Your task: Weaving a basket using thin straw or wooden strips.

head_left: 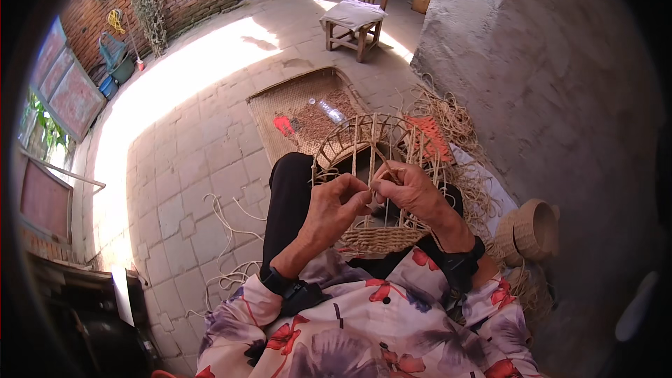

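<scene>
Unfinished wicker basket frame (381,240) sits in the person's lap, woven band nearest the body, bare stakes arching up at the far edge. Both hands meet over its middle, inside its outline. Right hand (408,190) pinches a thin strand (384,162) between thumb and fingers. Left hand (338,204) is narrow, thumb and forefinger close together right beside the right fingertips; can't tell if it grips anything. Black-clad knee (288,171) just left of the frame. Beyond the far edge, a shallow woven tray (269,133) on the floor, clear bottle (332,110) in it. Right side is tight: tangled strands (451,115), small round baskets (535,227), then the grey wall (560,98). Left side is roomier: paved floor (189,203) spreads wide, loose strands (227,238) near the knee. Wooden chair (353,15) well apart, past the tray.
</scene>
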`<state>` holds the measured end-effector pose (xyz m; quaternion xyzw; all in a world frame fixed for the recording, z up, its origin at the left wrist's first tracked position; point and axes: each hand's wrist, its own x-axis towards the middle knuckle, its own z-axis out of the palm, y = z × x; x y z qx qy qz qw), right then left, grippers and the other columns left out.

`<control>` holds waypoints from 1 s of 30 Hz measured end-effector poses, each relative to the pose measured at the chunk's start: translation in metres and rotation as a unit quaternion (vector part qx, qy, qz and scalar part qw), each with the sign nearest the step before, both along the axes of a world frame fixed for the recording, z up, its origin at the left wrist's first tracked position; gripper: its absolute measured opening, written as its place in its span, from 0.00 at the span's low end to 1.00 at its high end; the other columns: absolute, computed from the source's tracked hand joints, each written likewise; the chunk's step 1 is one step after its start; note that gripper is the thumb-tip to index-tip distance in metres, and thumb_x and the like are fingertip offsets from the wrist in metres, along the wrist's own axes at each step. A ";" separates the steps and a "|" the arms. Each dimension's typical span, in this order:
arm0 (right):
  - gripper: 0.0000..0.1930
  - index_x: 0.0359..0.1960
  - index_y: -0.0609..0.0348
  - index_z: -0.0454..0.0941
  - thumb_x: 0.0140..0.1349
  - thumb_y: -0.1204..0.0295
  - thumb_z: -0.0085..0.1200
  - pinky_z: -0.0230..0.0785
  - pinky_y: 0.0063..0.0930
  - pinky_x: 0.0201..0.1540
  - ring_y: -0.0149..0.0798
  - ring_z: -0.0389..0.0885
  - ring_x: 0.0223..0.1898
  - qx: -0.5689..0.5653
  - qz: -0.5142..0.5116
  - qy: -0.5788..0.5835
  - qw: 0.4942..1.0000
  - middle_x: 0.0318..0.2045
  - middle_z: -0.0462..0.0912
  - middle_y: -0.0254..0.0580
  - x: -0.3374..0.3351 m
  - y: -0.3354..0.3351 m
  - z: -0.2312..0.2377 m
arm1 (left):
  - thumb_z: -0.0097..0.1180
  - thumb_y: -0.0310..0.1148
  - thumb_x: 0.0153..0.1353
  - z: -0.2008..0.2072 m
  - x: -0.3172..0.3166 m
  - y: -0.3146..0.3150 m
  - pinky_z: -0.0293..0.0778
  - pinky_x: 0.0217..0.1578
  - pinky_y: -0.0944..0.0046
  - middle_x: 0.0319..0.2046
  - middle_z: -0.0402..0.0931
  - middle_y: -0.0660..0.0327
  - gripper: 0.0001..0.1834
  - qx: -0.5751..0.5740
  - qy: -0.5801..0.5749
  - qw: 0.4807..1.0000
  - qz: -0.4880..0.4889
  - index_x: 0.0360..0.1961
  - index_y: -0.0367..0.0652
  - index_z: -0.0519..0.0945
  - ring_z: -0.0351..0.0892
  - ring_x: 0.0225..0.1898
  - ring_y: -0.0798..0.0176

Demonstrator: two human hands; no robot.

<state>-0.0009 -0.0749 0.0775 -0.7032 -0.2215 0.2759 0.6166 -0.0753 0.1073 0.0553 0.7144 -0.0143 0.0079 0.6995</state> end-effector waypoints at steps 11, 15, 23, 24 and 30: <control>0.06 0.34 0.64 0.78 0.57 0.74 0.57 0.68 0.20 0.32 0.21 0.73 0.28 -0.036 -0.012 -0.075 0.996 0.25 0.79 0.31 -0.003 0.001 -0.013 | 0.59 0.26 0.54 -0.003 0.000 -0.007 0.74 0.27 0.70 0.20 0.80 0.58 0.07 0.137 -0.105 0.983 0.061 0.28 0.31 0.80 0.78 0.23 0.74; 0.07 0.34 0.64 0.77 0.57 0.73 0.57 0.67 0.21 0.32 0.21 0.72 0.28 -0.036 -0.042 -0.103 0.993 0.25 0.78 0.31 -0.011 0.007 -0.017 | 0.59 0.26 0.55 -0.006 0.000 -0.007 0.75 0.27 0.71 0.20 0.80 0.59 0.07 0.127 -0.105 0.983 0.075 0.28 0.32 0.80 0.79 0.24 0.74; 0.19 0.40 0.61 0.76 0.71 0.55 0.49 0.60 0.22 0.25 0.21 0.63 0.23 0.009 -0.160 -0.173 0.972 0.19 0.67 0.26 -0.026 -0.006 -0.016 | 0.54 0.32 0.64 -0.017 0.008 0.014 0.78 0.26 0.71 0.29 0.81 0.59 0.08 -0.176 0.038 0.983 0.034 0.34 0.36 0.78 0.80 0.23 0.71; 0.20 0.41 0.61 0.77 0.72 0.54 0.47 0.59 0.21 0.25 0.21 0.62 0.22 0.020 -0.178 -0.165 0.970 0.19 0.66 0.25 -0.028 -0.009 -0.017 | 0.54 0.32 0.64 -0.017 0.007 0.016 0.78 0.25 0.71 0.29 0.81 0.58 0.08 -0.187 0.047 0.981 0.030 0.34 0.37 0.77 0.79 0.22 0.71; 0.17 0.47 0.62 0.77 0.73 0.59 0.46 0.61 0.22 0.26 0.24 0.65 0.22 -0.022 -0.157 -0.190 0.969 0.19 0.71 0.31 -0.030 -0.013 -0.030 | 0.56 0.33 0.64 -0.017 0.005 0.013 0.77 0.24 0.72 0.29 0.81 0.59 0.08 -0.213 0.060 0.975 0.014 0.35 0.38 0.78 0.79 0.22 0.72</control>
